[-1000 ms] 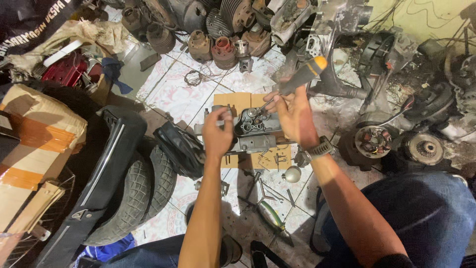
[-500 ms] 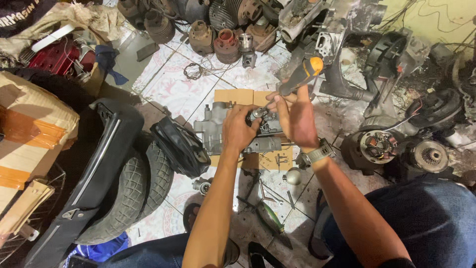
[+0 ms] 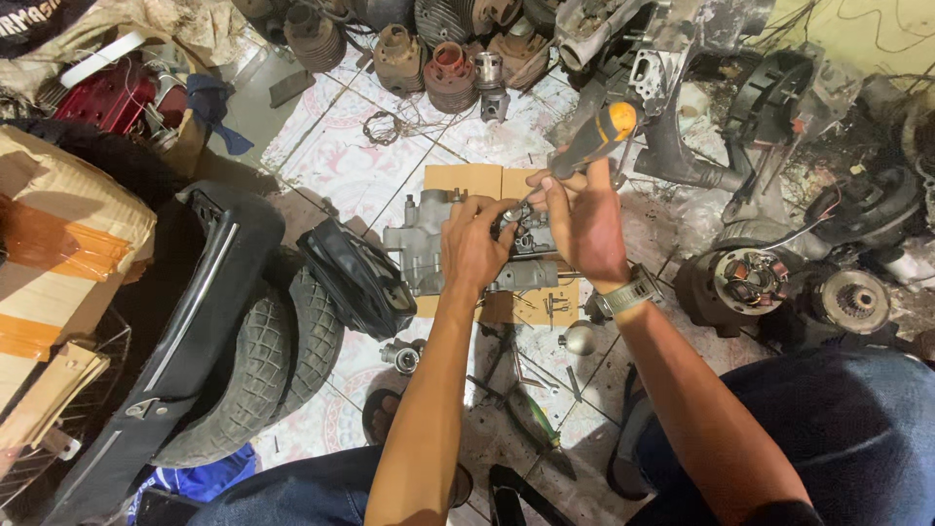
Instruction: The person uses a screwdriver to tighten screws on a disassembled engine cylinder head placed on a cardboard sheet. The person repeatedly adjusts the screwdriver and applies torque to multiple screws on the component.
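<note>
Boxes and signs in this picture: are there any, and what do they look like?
Cardboard box: far left, brown, shiny orange-brown tape bands.
Flat cardboard sheet: on the tiled floor under the grey engine block, tan.
Black cloth: top left corner, white lettering.
No screens in view.

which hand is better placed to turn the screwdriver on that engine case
Right. The right hand already grips the screwdriver, tip down at the engine case; the left hand rests on the case by the tip.
</note>
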